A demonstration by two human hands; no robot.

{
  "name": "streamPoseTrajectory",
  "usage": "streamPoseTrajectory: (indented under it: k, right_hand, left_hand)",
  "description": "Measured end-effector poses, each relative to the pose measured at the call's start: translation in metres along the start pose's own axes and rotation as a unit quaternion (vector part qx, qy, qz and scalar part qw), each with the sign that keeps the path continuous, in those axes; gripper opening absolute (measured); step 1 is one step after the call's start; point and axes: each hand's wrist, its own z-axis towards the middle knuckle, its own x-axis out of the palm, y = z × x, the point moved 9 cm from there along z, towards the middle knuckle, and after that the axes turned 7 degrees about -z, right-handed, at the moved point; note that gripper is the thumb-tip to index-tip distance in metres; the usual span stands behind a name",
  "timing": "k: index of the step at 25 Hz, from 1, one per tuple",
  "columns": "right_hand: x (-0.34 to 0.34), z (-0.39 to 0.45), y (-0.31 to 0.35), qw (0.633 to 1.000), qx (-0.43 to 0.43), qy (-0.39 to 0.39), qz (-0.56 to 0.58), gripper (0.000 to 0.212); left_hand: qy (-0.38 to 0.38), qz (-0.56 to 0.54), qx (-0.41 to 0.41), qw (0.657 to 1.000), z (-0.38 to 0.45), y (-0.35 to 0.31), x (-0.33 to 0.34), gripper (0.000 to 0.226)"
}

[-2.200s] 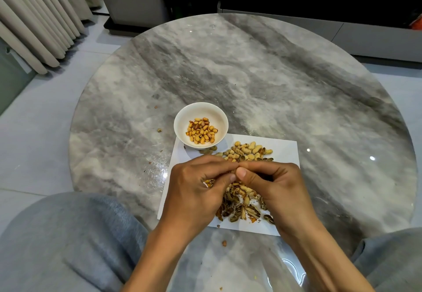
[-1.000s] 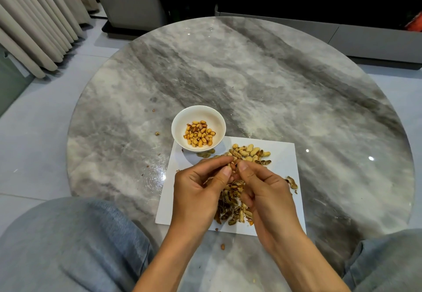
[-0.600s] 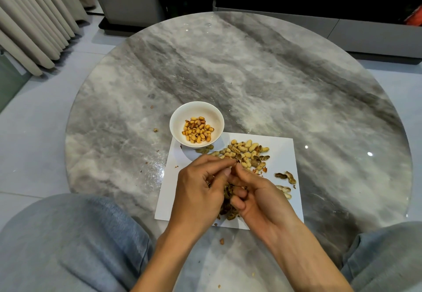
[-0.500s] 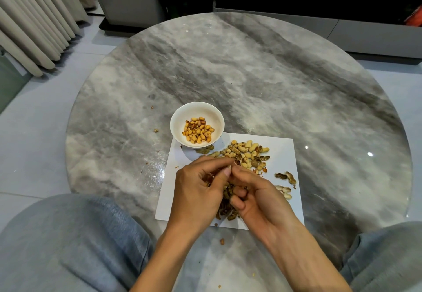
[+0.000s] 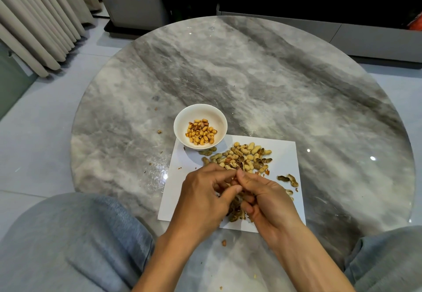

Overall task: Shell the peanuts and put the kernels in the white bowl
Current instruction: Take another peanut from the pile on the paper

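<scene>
Broadly, a round grey marble worktop (image 5: pixel 262 81) fills the view, with the person's knees in grey trousers (image 5: pixel 68 246) at its near edge. On the near half of the worktop lies a white sheet of paper (image 5: pixel 285 154), and a white bowl (image 5: pixel 219 120) stands at the sheet's far left corner, partly on it. Inside the bowl sits a small heap of golden kernels (image 5: pixel 201 134), covering the bottom only. Just right of the bowl, on the far part of the paper, is a pile of unshelled peanuts (image 5: pixel 245 154), pale and whole for the most part. Nearer the person, dark empty shells (image 5: pixel 236 215) lie heaped on the paper, largely hidden under the hands. A few loose shell pieces (image 5: pixel 288 179) rest near the sheet's right edge.

Above the shell heap the left hand (image 5: pixel 203 198) and right hand (image 5: pixel 267 200) meet, fingertips together, both pinching one peanut (image 5: pixel 235 181) between thumbs and forefingers; only a brownish sliver of it shows. Small crumbs (image 5: pixel 159 132) dot the marble left of the bowl, and one crumb lies just off the sheet's near edge.
</scene>
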Motion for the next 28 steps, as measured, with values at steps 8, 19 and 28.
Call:
streamPoseTrajectory:
  k: [8, 19, 28]
  right_hand:
    - [0.013, -0.009, 0.008, 0.997, 0.039, 0.042, 0.045, 0.034]
    - [0.025, -0.019, 0.014, 0.961, 0.079, 0.105, 0.245, 0.044]
    - [-0.05, -0.009, 0.063, 0.99, -0.094, -0.108, 0.001, 0.021]
  left_hand:
    - [-0.162, 0.069, 0.028, 0.984, 0.027, -0.022, -0.052, 0.015]
    - [0.098, 0.102, 0.046, 0.989, 0.007, -0.015, 0.017, 0.019]
    - [0.046, 0.25, -0.135, 0.958, 0.006, 0.034, -0.027, 0.024]
